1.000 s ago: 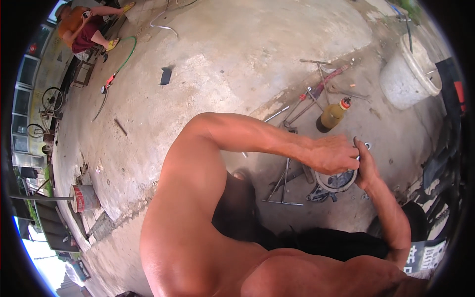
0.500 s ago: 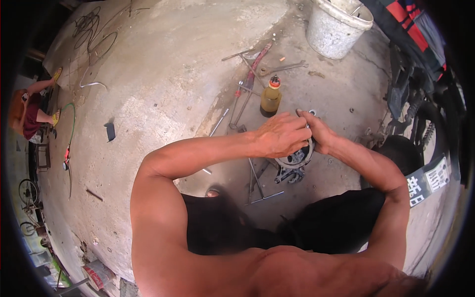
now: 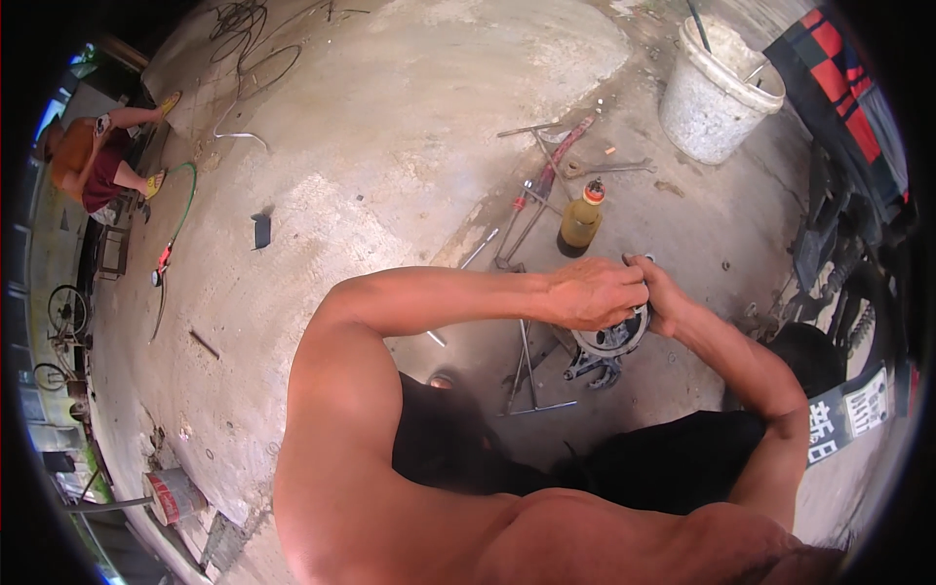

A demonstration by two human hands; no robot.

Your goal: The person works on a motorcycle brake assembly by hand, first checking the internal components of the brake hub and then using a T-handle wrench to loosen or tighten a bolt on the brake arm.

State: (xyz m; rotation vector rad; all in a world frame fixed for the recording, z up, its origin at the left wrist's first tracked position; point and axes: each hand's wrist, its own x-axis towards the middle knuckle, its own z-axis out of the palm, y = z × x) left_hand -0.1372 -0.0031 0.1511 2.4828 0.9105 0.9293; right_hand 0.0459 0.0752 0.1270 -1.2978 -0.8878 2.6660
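Note:
A round grey metal machine part point(image 3: 624, 339) with a forked lower end point(image 3: 597, 370) is in front of me, above the concrete floor. Curled over its top is my left hand point(image 3: 595, 292), fingers closed; what lies under them is hidden. My right hand point(image 3: 667, 300) grips the far right rim of the same part, thumb near the left hand's knuckles. Just beyond the hands stands a bottle of yellowish liquid point(image 3: 582, 222) with a red-orange cap. A T-handled wrench point(image 3: 531, 375) lies on the floor left of the part.
Several tools, among them an open-ended spanner point(image 3: 609, 168) and a red-handled tool point(image 3: 565, 146), lie beyond the bottle. A white bucket point(image 3: 717, 107) stands far right, near a motorbike point(image 3: 843, 263). A person point(image 3: 93, 175) sits far left, by a green hose point(image 3: 180, 219).
My view has tilted, so the whole scene sits lower and further right. Both hands stay on the metal part; the left fingers look slightly more closed over it.

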